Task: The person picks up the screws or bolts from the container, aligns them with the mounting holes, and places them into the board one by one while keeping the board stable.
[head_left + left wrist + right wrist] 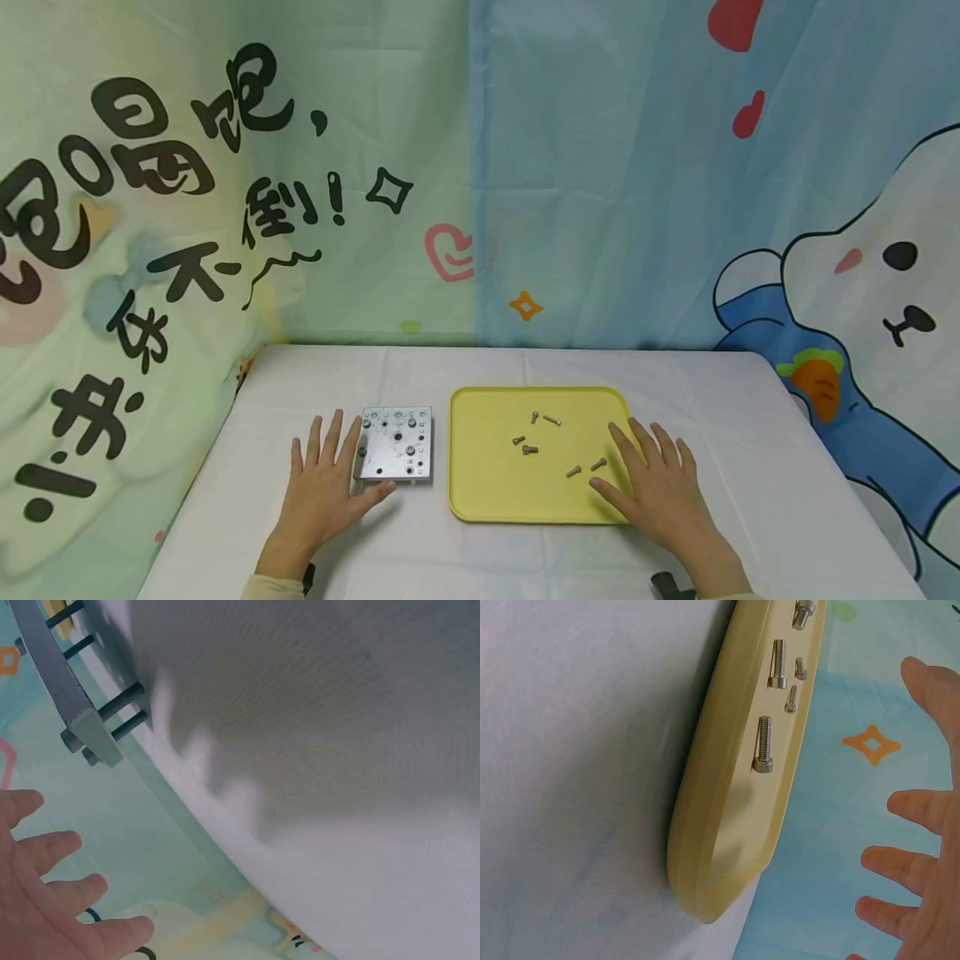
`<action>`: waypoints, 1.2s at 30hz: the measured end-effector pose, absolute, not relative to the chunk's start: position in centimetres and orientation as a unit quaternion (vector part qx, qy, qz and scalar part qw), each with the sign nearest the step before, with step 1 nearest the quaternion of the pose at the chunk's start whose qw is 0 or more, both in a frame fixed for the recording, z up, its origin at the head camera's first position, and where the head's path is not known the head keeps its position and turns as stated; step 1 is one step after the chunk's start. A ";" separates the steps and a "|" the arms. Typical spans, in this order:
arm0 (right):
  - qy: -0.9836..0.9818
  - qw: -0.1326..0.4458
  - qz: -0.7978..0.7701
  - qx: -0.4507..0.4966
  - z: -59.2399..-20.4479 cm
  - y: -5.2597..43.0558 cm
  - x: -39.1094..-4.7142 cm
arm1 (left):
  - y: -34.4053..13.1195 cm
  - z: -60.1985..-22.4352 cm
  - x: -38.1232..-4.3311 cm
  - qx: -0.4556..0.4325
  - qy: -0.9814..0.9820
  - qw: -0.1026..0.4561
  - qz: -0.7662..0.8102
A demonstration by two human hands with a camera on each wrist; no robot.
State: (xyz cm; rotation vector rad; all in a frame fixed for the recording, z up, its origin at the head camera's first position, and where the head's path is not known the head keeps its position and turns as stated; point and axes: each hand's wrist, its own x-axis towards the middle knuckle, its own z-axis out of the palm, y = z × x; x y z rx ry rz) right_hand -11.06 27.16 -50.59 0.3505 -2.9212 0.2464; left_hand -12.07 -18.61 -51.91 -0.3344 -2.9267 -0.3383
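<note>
A square silver metal plate (387,442) full of holes lies left of centre, several bolts set in it. In the left wrist view, threaded bolt shanks (124,701) stick out under the plate. My left hand (318,487) is spread with straight fingers at the plate's left side and holds nothing. On the yellow tray (487,496) lie several loose hex socket screws (530,450) of differing sizes; a long one (763,742) shows in the right wrist view. My right hand (663,492), fingers spread and holding nothing, overlaps the tray's right edge in the head view.
A white cloth (420,558) covers the table. Behind it hangs a printed curtain (585,183) with lettering, hearts and a cartoon animal (862,292). The tray has a raised rim.
</note>
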 end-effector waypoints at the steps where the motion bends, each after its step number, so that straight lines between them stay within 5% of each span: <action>1: -0.985 0.097 0.083 0.119 -50.6 27.2 -11.1 | -18.6 -51.9 -12.1 -0.113 -0.983 0.090 -0.112; 21: -0.950 0.134 0.214 0.181 -51.8 28.2 -12.1 | -19.3 -52.1 -12.6 -0.125 -0.976 0.076 -0.159; 36: -0.928 0.116 0.299 0.188 -53.4 28.7 -13.9 | -19.9 -53.2 -14.8 -0.122 -0.971 -0.001 -0.206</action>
